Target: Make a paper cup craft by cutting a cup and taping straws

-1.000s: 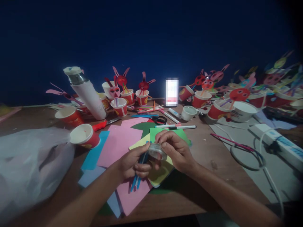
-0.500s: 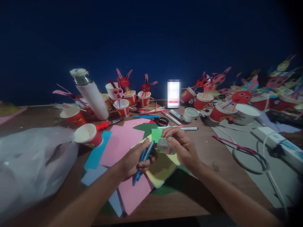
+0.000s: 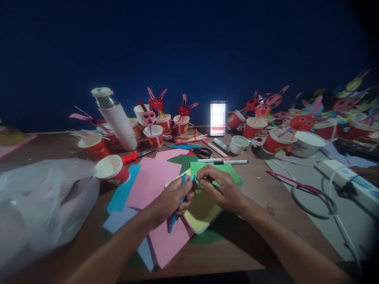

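Note:
My left hand (image 3: 177, 197) is closed around a couple of slim blue craft sticks (image 3: 173, 221), which slant up past the thumb. Their upper ends (image 3: 185, 179) point toward my right hand (image 3: 217, 185). That hand is curled, thumb and fingertips pinched together just beside the stick ends, and whatever they grip is too small or hidden to name. Beneath both hands lie a yellow sheet (image 3: 201, 209), a bright green sheet (image 3: 229, 171) and pink paper (image 3: 154, 177).
A red paper cup (image 3: 120, 173) and a plastic bag (image 3: 44, 205) stand left. Behind are a red-handled cutter (image 3: 130, 157), black scissors (image 3: 203, 152), markers (image 3: 231, 162), a tilted white flask (image 3: 120, 126) and cups with paper animal figures (image 3: 183, 110). A power strip (image 3: 352, 181) lies right.
The clear round roll that hung from my right hand no longer shows. My right fingers have curled in closer to the sticks, and more of the green sheet is visible.

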Action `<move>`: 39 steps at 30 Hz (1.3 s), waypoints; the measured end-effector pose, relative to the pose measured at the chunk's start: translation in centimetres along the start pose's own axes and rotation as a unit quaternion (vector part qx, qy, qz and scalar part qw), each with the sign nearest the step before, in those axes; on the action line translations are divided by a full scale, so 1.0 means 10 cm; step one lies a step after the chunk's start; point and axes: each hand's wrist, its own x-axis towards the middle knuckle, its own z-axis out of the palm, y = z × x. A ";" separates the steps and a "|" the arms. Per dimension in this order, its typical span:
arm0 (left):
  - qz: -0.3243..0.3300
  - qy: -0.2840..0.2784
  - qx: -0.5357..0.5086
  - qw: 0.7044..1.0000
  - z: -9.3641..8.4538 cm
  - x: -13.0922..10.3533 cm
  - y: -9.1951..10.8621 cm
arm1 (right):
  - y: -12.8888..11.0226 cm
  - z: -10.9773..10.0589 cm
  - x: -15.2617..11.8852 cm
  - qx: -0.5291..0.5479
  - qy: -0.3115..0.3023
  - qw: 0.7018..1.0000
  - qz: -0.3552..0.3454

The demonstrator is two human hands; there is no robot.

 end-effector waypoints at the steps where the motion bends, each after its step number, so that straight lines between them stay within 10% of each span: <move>1: -0.006 -0.008 0.003 1.000 0.01 0.00 0.00 | 0.01 0.01 0.00 0.000 -0.006 1.000 0.000; 24: 0.005 0.008 0.060 0.998 -0.04 0.00 -0.03 | 0.01 0.07 0.00 0.025 0.034 0.999 -0.031; 39: -0.026 -0.022 -0.014 0.999 -0.06 0.00 0.01 | -0.01 0.00 -0.01 0.055 -0.044 0.997 -0.031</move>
